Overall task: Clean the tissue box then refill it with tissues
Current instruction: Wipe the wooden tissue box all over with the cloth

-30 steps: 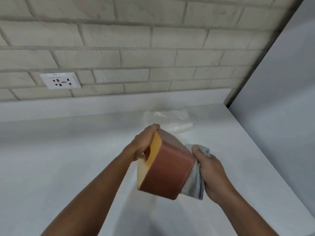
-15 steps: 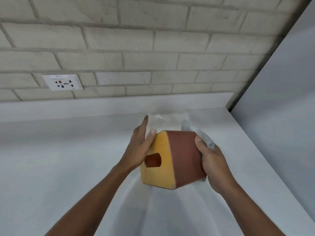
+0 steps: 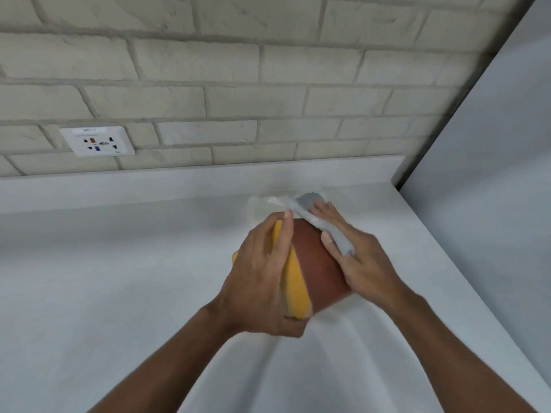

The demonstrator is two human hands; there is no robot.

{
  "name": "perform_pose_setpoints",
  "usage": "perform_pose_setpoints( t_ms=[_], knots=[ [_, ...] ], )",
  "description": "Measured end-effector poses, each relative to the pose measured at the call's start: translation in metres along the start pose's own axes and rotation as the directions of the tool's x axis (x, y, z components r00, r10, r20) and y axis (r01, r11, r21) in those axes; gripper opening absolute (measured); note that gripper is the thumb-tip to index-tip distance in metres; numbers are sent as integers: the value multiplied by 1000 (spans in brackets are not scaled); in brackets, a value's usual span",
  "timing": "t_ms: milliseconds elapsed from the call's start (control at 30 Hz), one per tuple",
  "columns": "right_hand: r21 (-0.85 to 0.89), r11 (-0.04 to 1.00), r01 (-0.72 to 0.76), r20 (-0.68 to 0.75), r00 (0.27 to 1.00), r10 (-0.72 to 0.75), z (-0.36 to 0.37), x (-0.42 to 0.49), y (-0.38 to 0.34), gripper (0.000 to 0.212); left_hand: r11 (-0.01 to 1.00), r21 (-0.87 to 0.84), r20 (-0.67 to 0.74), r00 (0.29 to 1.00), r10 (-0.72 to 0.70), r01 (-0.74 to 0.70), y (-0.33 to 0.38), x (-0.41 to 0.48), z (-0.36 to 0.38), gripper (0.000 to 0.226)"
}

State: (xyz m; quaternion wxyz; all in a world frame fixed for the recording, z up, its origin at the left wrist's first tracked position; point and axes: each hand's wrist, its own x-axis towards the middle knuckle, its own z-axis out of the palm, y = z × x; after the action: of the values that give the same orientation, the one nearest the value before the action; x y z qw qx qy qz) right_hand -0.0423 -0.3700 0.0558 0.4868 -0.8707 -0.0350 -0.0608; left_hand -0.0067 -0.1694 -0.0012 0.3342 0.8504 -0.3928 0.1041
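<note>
A person holds a rounded tissue box with a reddish-brown body and a yellow top face [image 3: 316, 269] in the air above the pale grey tabletop [image 3: 119, 278], in front of a cream brick wall [image 3: 238, 70], as the cleaning step of the job goes on. The left hand [image 3: 262, 281] wraps the box from the yellow side, its grip closed firmly around the box, the fingers [image 3: 284, 234] lying over the upper edge and the thumb side tucked beneath. The right hand [image 3: 354, 257] presses a crumpled grey cloth [image 3: 328, 228] against the far side of the box's brown body; its grip is closed on the cloth, the fingers spread over the fabric and the thumb resting on the brown surface. Just beyond the box, touching the tabletop near the low upstand at its back, lies a clear plastic packet [image 3: 268, 205] that is probably the tissue refill, though the cloth and right hand hide much of it and its contents cannot be made out. A white wall socket [image 3: 97, 141] sits well to the left of the box. Judging by the scene, wiping is under way and refilling is not yet begun. The next move appears to call for turning the box in the left hand so the cloth can reach its unwiped faces, before the packet is opened.
</note>
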Motion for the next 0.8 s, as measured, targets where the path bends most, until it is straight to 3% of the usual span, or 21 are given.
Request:
perform_pose_setpoints(
  t_ms=[133, 200, 267, 333, 367, 400, 467, 500, 533, 567, 633, 700, 800],
  knots=[
    [52, 997, 55, -110, 993, -49, 10, -54, 45, 39, 988, -128, 23, 996, -89, 92, -17, 3, -7, 154],
    [-112, 989, 95, -111, 988, -108, 0, -66, 60, 43, 985, -128, 53, 993, -107, 113, -19, 6, -8, 154],
    [-344, 908, 239, -69, 958, -278, -5, -74, 68, 42, 966, -158, 107, 976, -191, 206, -17, 12, -11, 154],
    [-378, 877, 297, -55, 938, -342, 0, -78, 77, 39, 942, -191, 122, 959, -255, 275, -17, 19, -15, 150],
    [-295, 937, 188, -149, 959, -239, 4, -78, 75, 37, 936, -186, 129, 952, -277, 298, -17, 22, -15, 148],
    [-104, 994, 20, -301, 952, -51, 7, -73, 70, 34, 929, -185, 137, 944, -300, 322, -16, 25, -15, 148],
    [341, 925, -170, -510, 793, 334, 6, -55, 55, 30, 890, -234, 145, 919, -367, 392, -14, 31, -14, 147],
    [422, 889, -179, -542, 736, 406, 1, -44, 48, 29, 847, -298, 145, 898, -415, 440, -12, 36, -14, 146],
    [392, 908, -149, -547, 755, 360, -2, -36, 42, 30, 781, -388, 153, 870, -469, 489, -11, 42, -14, 146],
    [315, 945, -86, -514, 822, 246, -1, -29, 33, 34, 696, -490, 170, 841, -514, 525, -10, 49, -14, 144],
    [81, 994, 77, -343, 938, -45, 8, -23, 19, 42, 492, -671, 226, 785, -577, 555, -5, 62, -15, 137],
    [-155, 957, 245, -216, 937, -275, 21, -28, 18, 47, 301, -766, 292, 725, -624, 568, -5, 70, -15, 117],
    [-393, 806, 442, -51, 865, -499, 33, -56, 48, 44, 133, -821, 298, 616, -730, 555, -19, 71, -18, 83]
  ],
)
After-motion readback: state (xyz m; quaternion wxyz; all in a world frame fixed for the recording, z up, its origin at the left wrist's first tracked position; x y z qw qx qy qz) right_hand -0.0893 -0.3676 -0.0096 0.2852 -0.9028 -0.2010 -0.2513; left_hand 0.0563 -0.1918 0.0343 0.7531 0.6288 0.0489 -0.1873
